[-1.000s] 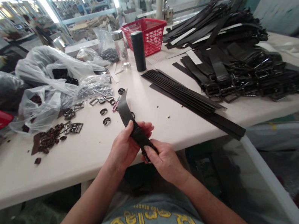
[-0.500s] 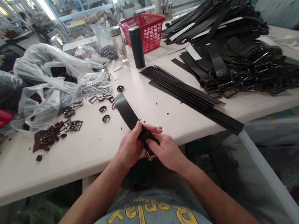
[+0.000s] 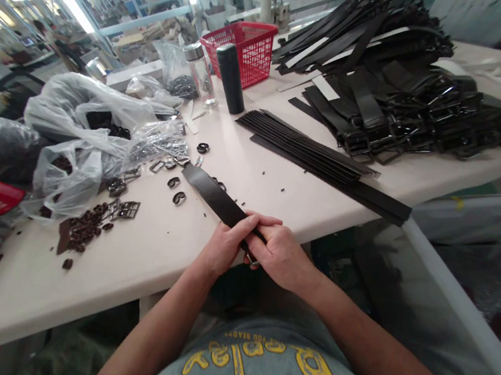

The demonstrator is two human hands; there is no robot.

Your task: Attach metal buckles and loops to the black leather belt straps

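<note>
Strap (image 3: 213, 194) is lying in grip, L hand (image 3: 227, 244) & R hand (image 3: 284, 258) clamping near end; metal bit (image 3: 252, 261), prob. fitted buckle, is peeking out; strips (image 3: 302, 148) beyond grip, to right, are awaiting work.

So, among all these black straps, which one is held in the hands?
The black strap gripped by the left hand and right hand, its far end out over the table. The other black straps lie on it, untouched.

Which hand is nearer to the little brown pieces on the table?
Left. In the picture, the left hand is right of the brown pieces; the right hand is farther that way.
</note>
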